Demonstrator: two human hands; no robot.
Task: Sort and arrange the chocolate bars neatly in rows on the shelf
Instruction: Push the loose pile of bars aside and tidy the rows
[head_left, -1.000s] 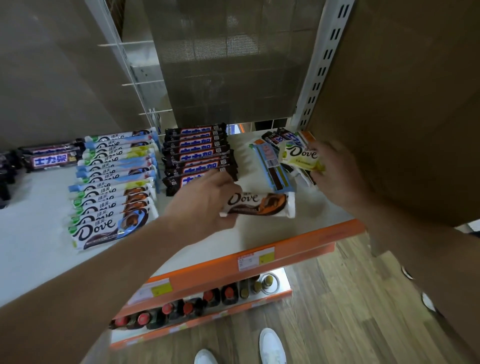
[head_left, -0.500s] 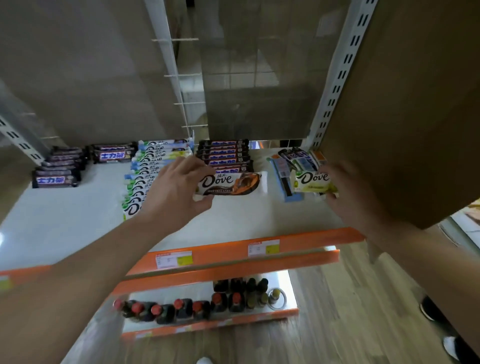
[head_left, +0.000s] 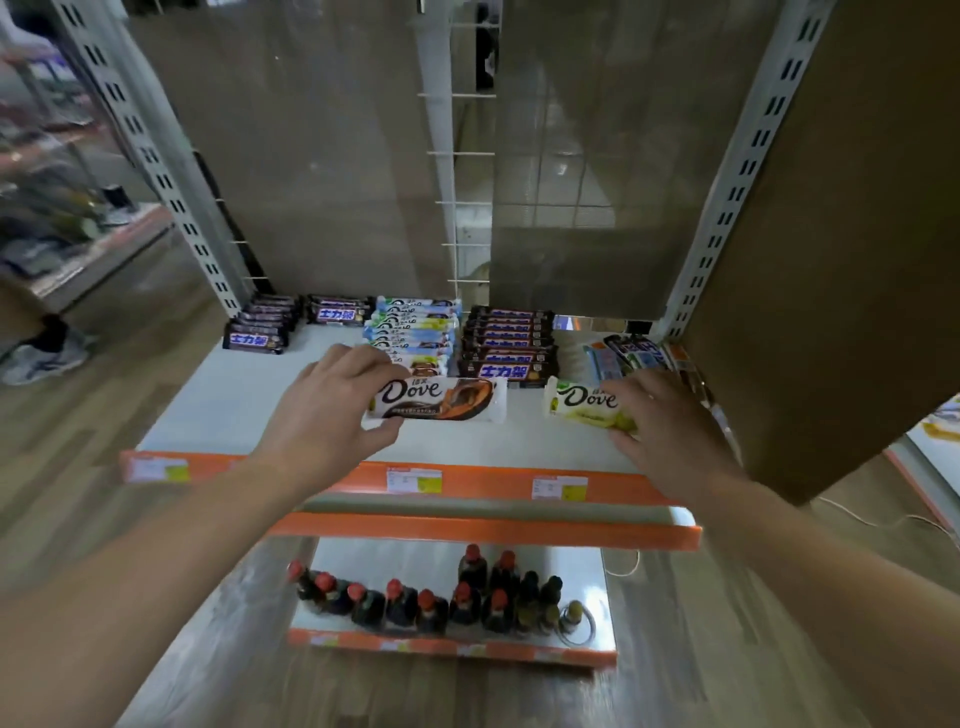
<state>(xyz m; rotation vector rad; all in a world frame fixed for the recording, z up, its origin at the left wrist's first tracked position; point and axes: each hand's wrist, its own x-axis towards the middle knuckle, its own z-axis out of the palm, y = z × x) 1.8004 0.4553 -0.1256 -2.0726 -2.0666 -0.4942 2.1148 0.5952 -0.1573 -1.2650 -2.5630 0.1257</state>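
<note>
My left hand (head_left: 332, 410) grips the left end of a brown-and-white Dove bar (head_left: 441, 399), held just above the white shelf (head_left: 234, 405). My right hand (head_left: 670, 431) pinches a pale green Dove bar (head_left: 582, 402) by its right end. Behind the brown bar runs a row of Dove bars (head_left: 413, 330), stacked toward the back. To its right lies a row of dark Snickers bars (head_left: 506, 343). More Snickers bars (head_left: 262, 327) sit at the back left. A loose heap of mixed bars (head_left: 631, 353) lies at the back right.
An orange price rail (head_left: 415, 475) edges the shelf front. A lower shelf holds several red-capped bottles (head_left: 431, 597). A brown panel (head_left: 841, 260) closes the right side. White slotted uprights (head_left: 156, 166) stand behind. A person's shoe (head_left: 44, 356) is on the floor at far left.
My view has pulled back and up. My left hand has carried the brown Dove bar up and back toward the Dove row. My right hand has drawn the green Dove bar away from the heap.
</note>
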